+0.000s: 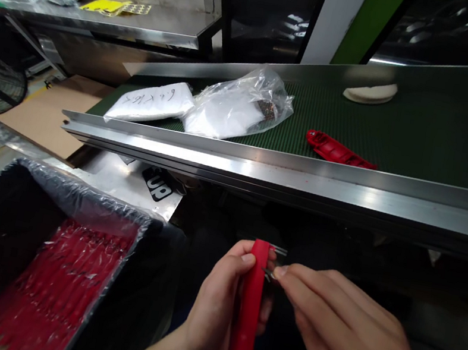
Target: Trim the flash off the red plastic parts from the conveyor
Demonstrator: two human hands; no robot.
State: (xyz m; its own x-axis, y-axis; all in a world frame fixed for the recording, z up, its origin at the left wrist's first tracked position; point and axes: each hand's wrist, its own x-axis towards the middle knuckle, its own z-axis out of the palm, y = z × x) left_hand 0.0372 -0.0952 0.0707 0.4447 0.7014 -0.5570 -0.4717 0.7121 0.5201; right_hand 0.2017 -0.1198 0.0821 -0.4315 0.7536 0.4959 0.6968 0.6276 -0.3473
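Left hand: we have the left hand (220,293) clasping the red plastic handle (250,310), thumb across it; handle's low-center, near side of conveyor.
Right hand: our right hand (351,334) pinches a small metal piece (268,274) beside the handle's right edge; contact unclear.
Risk: we'd guess a weak pinch drops the piece into the dark below; a handle twist could misalign it.
Edges: metal rail (288,175) far; lined bin (139,234) left.
Room: we've a gap between hands and rail.
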